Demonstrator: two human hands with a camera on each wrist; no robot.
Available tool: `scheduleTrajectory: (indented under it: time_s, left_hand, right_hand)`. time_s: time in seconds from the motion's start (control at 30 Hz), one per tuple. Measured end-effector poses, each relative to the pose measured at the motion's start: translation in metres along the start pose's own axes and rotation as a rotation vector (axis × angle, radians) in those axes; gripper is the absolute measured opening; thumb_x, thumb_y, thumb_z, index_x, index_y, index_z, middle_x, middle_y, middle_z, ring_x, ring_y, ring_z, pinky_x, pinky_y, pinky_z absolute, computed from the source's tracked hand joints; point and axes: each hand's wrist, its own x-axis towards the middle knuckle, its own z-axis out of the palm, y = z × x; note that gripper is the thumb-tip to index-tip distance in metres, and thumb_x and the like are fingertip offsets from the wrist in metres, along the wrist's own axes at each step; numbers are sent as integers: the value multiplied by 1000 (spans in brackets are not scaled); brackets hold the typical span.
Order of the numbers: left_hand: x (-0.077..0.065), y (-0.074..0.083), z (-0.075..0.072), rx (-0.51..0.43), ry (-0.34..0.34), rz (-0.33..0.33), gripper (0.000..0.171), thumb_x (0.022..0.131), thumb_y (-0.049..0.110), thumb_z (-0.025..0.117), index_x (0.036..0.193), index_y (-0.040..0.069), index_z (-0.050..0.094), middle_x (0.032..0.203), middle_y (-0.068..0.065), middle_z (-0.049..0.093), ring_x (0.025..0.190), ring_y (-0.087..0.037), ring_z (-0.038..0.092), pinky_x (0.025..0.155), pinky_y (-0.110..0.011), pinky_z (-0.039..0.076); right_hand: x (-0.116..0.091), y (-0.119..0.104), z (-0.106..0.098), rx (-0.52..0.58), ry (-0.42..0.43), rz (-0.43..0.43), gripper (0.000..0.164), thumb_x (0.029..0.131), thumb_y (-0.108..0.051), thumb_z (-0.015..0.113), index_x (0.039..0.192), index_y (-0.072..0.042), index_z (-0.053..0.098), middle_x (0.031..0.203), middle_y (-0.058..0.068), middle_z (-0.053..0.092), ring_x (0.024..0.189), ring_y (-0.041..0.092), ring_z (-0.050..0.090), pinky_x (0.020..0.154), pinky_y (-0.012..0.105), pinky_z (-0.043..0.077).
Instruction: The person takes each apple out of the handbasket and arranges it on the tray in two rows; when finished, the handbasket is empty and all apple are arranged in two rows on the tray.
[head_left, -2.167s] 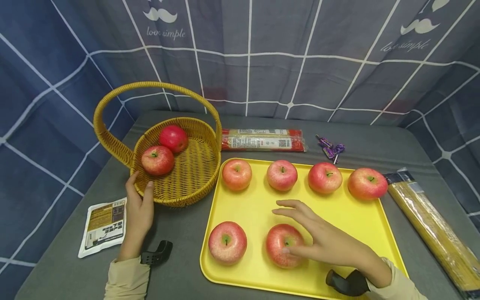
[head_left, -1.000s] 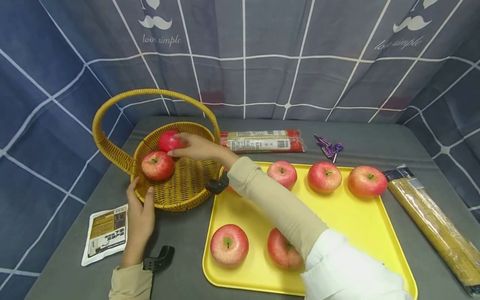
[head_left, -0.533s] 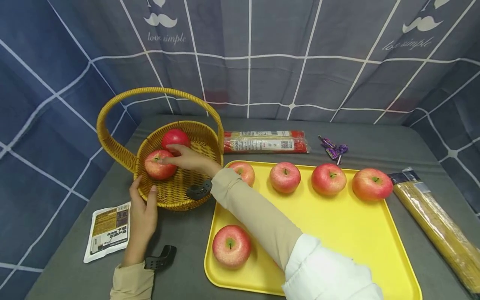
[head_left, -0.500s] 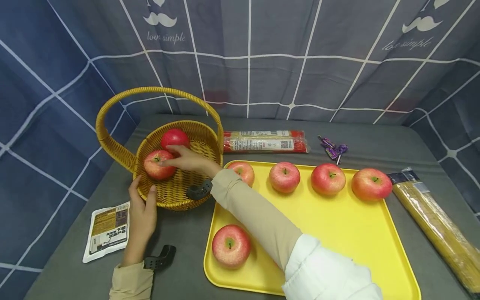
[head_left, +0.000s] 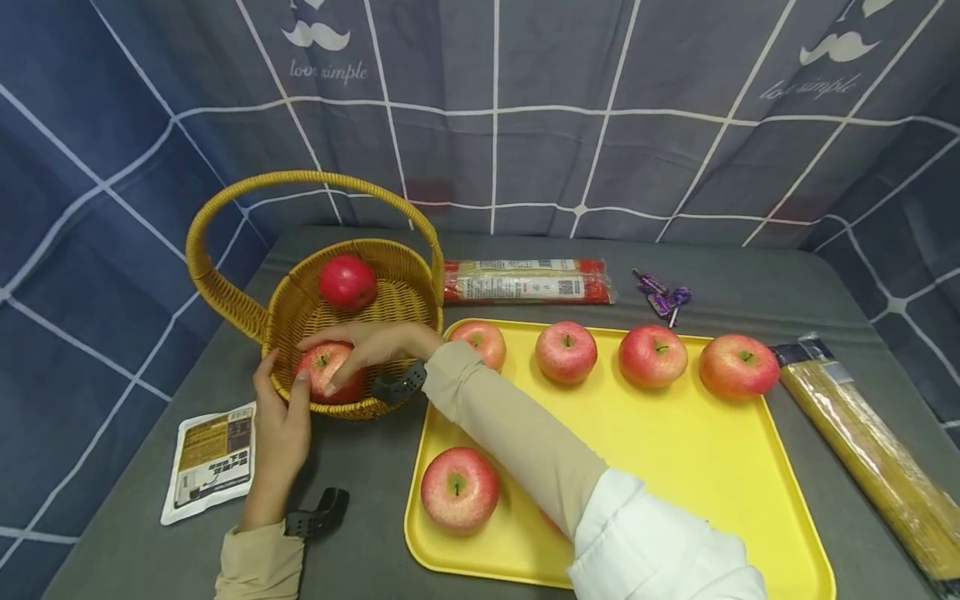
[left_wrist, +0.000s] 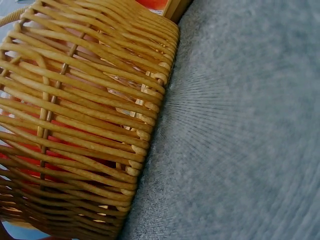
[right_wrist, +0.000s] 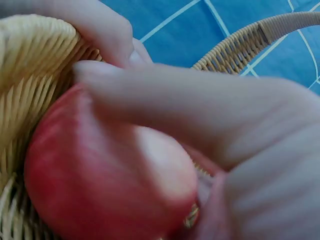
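The yellow wicker basket (head_left: 390, 312) with a tall hoop handle stands at the left and contains two red apples. My right hand (head_left: 375, 346) reaches inside and grips the front apple (head_left: 318, 360), with its thumb across the near side. In the right wrist view that apple (right_wrist: 100, 175) lies against the wicker wall. The darker red apple (head_left: 347, 282) rests farther back. My left hand (head_left: 281, 425) holds the basket's front left rim, thumb hooked over it. Only the basket's woven outer side (left_wrist: 90, 110) shows clearly in the left wrist view.
A yellow tray (head_left: 675, 467) bears several apples; the right sleeve mostly covers one near the front. Behind it lie a red-ended noodle pack (head_left: 528, 281) and purple-wrapped candies (head_left: 660, 293). A long noodle pack (head_left: 862, 450) is at right, a white pouch (head_left: 210, 462) at left.
My right hand has gone from over the tray into the basket, touched the rear apple, then taken the front one and shifted it toward the front rim. My left hand has stayed at the rim.
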Motion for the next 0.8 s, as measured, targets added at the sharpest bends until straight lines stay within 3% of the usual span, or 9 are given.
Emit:
scheduleTrajectory:
  time_s: [0.1,0.23,0.47,0.6,0.8]
  left_hand:
    - [0,0,-1,4,4,-4,57,95,34,40,143,16,17,146,-20,24,132,-39,26,103,-59,21]
    - [1,-1,0,-1,6,7,56,95,32,41,143,16,18,145,-21,26,132,-38,27,104,-57,21]
    - [0,-1,-1,3,-6,2,55,95,31,39,143,14,17,146,-20,24,134,-37,24,105,-57,20]
    - [1,0,-1,1,-7,-2,55,95,31,39,143,15,17,146,-20,24,134,-37,24,105,-56,20]
    - [0,0,-1,23,-25,-23,56,96,35,36,144,19,14,148,-18,21,134,-37,23,103,-58,21]
  right_hand:
    - [-4,-2,0,-40,-40,-2,70,73,-23,73,136,-21,42,131,-6,43,109,4,44,91,16,38]
    - [-13,-4,-4,-98,-25,17,63,73,-26,73,131,-22,48,130,-7,45,110,3,44,92,16,37]
    - [-43,-18,-15,-163,72,0,60,72,-32,73,128,-24,50,126,-11,48,112,3,43,94,19,37]
    - [-79,-34,-26,-243,174,-44,59,73,-32,71,126,-25,49,125,-7,45,111,6,41,92,20,38]
    - [-163,-37,-36,-305,329,-75,63,69,-30,73,126,-22,48,125,-3,42,110,10,41,91,28,42]
